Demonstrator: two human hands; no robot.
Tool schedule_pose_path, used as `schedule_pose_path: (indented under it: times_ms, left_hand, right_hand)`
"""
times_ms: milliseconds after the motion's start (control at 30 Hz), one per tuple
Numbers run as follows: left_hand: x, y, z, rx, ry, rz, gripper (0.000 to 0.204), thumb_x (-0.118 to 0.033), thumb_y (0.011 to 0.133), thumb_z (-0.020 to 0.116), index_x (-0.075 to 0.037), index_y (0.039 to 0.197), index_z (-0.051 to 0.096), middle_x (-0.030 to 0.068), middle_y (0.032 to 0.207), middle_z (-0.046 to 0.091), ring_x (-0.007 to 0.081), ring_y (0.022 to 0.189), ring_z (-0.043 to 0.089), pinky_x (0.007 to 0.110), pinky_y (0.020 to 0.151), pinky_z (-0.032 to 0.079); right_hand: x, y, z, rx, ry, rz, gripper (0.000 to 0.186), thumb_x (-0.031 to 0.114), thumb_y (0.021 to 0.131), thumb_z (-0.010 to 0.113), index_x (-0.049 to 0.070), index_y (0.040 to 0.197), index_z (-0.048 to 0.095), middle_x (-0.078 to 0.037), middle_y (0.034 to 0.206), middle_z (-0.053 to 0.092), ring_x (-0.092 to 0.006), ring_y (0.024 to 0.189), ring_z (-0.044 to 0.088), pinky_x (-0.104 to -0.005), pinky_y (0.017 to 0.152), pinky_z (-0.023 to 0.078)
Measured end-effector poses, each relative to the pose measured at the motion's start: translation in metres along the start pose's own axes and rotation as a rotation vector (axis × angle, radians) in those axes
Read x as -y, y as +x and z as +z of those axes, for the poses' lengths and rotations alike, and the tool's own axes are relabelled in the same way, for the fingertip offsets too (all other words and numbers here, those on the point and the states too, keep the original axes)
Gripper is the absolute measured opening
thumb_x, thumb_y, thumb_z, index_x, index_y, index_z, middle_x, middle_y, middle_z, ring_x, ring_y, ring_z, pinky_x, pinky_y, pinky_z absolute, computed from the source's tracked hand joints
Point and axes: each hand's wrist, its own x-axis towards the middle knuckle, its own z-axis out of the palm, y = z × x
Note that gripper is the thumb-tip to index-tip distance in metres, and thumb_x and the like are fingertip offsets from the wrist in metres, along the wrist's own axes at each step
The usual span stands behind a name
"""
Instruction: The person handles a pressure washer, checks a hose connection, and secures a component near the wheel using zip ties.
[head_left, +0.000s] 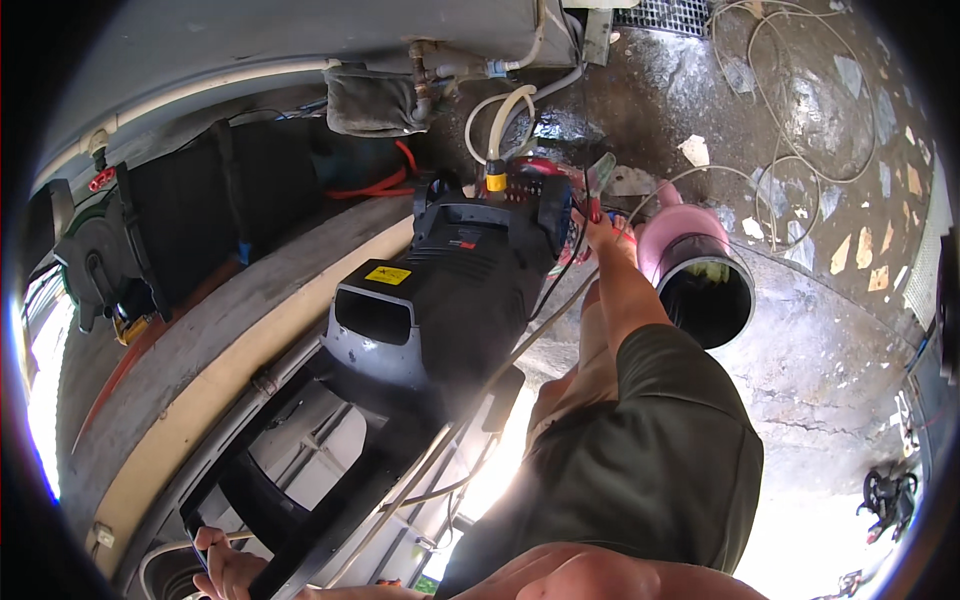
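A large black machine [460,260] with a yellow warning label fills the middle, slanting from upper centre to lower left. My left hand [228,568] is closed around its black tubular handle [200,505] at the lower left. A yellow-collared cream hose [505,135] rises from a fitting at the machine's far end, and thin hoses run along its right side. My bare legs and dark shorts [660,450] are beside the machine. I cannot make out my right hand.
A wall pipe [230,82], a green-and-black reel [95,260] and a pale ledge [250,355] line the left. A pink vessel [680,222] and black bucket [705,305] stand on the wet concrete floor [805,290], with loose hose coils [815,170] at upper right.
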Motion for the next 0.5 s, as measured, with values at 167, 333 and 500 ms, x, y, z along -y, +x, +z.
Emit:
schedule_pose_path:
  times_ms: [167, 333, 500]
  left_hand:
    - [0.001, -0.002, 0.000, 0.008, -0.005, -0.026, 0.036, -0.021, 0.105, 0.046, 0.008, 0.121, 0.031, 0.0037, 0.080, 0.045, 0.0097, 0.065, 0.053, 0.024, 0.066, 0.050]
    - [0.041, 0.046, -0.021, 0.073, -0.118, -0.193, 0.034, -0.020, 0.106, 0.044, 0.008, 0.121, 0.031, 0.0035, 0.081, 0.044, 0.0095, 0.066, 0.053, 0.025, 0.067, 0.050]
    - [0.068, 0.059, -0.043, -0.058, -0.136, -0.084, 0.016, -0.010, 0.103, 0.046, -0.003, 0.094, 0.035, 0.0056, 0.082, 0.039, 0.0126, 0.068, 0.047, 0.028, 0.070, 0.046]
  right_hand:
    - [-0.008, 0.030, 0.040, -0.154, 0.304, -0.366, 0.061, 0.048, 0.090, 0.069, 0.002, 0.127, 0.057, -0.010, 0.103, 0.070, -0.0201, 0.095, 0.066, -0.0373, 0.085, 0.050]
    - [0.016, 0.078, -0.008, -0.034, 0.617, -0.098, 0.053, 0.050, 0.100, 0.051, 0.005, 0.126, 0.059, -0.006, 0.103, 0.070, -0.0157, 0.095, 0.065, -0.0304, 0.083, 0.049]
    - [0.035, -0.060, -0.009, 0.189, 0.215, 0.355, 0.053, 0.052, 0.100, 0.047, 0.017, 0.139, 0.053, -0.002, 0.134, 0.060, -0.0229, 0.119, 0.060, -0.0585, 0.103, 0.041]
